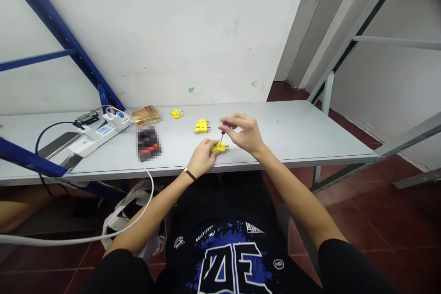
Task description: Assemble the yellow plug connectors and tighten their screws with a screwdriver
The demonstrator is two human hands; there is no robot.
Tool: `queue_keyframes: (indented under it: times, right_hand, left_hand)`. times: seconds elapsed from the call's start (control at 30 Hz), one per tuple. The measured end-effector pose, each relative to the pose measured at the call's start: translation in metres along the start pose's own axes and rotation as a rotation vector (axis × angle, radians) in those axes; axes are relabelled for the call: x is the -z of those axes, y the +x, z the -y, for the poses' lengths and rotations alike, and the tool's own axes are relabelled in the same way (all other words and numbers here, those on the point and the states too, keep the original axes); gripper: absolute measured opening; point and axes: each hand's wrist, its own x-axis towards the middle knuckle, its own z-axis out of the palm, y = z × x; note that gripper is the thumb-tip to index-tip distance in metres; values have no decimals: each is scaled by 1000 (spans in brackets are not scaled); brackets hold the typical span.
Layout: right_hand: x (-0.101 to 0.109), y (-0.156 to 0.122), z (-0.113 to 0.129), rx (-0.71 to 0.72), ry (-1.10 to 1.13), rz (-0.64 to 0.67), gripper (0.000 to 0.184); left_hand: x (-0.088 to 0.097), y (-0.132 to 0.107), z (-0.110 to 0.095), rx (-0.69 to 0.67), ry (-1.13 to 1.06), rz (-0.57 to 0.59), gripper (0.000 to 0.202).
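My left hand pinches a yellow electrical plug against the grey tabletop, its metal pins pointing right. Above it, the fingers of my right hand close around the red handle of a screwdriver. The thin shaft runs down to the plug's upper face, where the tip meets it near the middle. Just behind my left hand lie more yellow plugs, pins also to the right. Another yellow plug rests farther back and to the left.
A clear bag of brownish contents lies at the back left. Nearby are a blurred dark and red object and a white power strip with cables. A white cable hangs over the table's front edge. Blue shelf posts stand left.
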Motion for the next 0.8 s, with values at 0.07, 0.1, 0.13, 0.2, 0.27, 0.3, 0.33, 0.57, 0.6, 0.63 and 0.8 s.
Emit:
queue_keyframes:
  times: [0.07, 0.1, 0.13, 0.2, 0.27, 0.3, 0.33, 0.57, 0.6, 0.63, 0.8]
  right_hand:
    - [-5, -2, -3, 19, -83, -39, 18]
    - [-7, -3, -4, 34, -117, -50, 19]
    - [-9, -4, -5, 48, -140, -50, 21]
    - [-11, -4, -5, 69, -135, -25, 27]
    - [-9, -3, -3, 68, -63, 21, 34]
    - [-6, -1, -1, 63, -7, 56, 35]
    - [-3, 0, 1, 55, 56, 94, 36]
    - [10, 4, 8, -11, 66, 62, 18]
    - [8, 3, 8, -13, 7, 27, 16]
    - [5, 2, 7, -14, -48, -2, 16]
    - [-7, 0, 5, 46, -127, 7, 23]
  left_hand:
    - [0, 0, -1, -3, 9, -2, 35]
    - [0, 0, -1, -2, 13, -3, 35]
    - [1, 0, -1, 1, 18, -3, 35]
    - [1, 0, -2, 7, 26, 0, 34]
    - [1, 0, -3, 13, 29, 4, 34]
    - [1, 0, -3, 15, 26, 6, 34]
    - [1, 0, -3, 18, 22, 7, 34]
    - [1, 0, -3, 9, 16, 10, 35]
    - [1, 0, -3, 12, 17, 13, 35]
    - [1, 0, -3, 16, 16, 15, 35]
    - [1, 0, -2, 15, 6, 10, 33]
